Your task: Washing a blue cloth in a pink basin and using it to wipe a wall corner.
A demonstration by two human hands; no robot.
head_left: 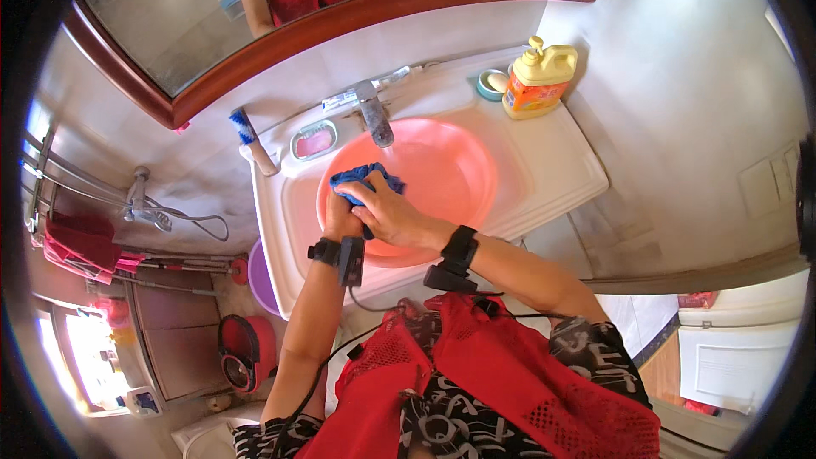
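Observation:
A crumpled dark blue cloth (pixel 371 177) is bunched between my two hands over the left part of a pink plastic basin (pixel 484 178). My right hand (pixel 393 211) closes over the cloth from the right, thumb and fingers pressing into it. Beneath and to the left, my left hand (pixel 342 216) grips the same cloth; its fingers are largely covered by cloth and the other hand. A metal faucet (pixel 374 115) reaches over the basin's far rim, just beyond the cloth. The basin sits in a white washstand (pixel 552 174).
Left of the faucet are a soap dish (pixel 314 142) with pink soap and a blue-bristled brush (pixel 243 126). A yellow pump jug (pixel 541 81) stands at the back right beside a small soap bowl (pixel 491 85). Purple (pixel 262 276) and red (pixel 248 348) buckets are at the lower left.

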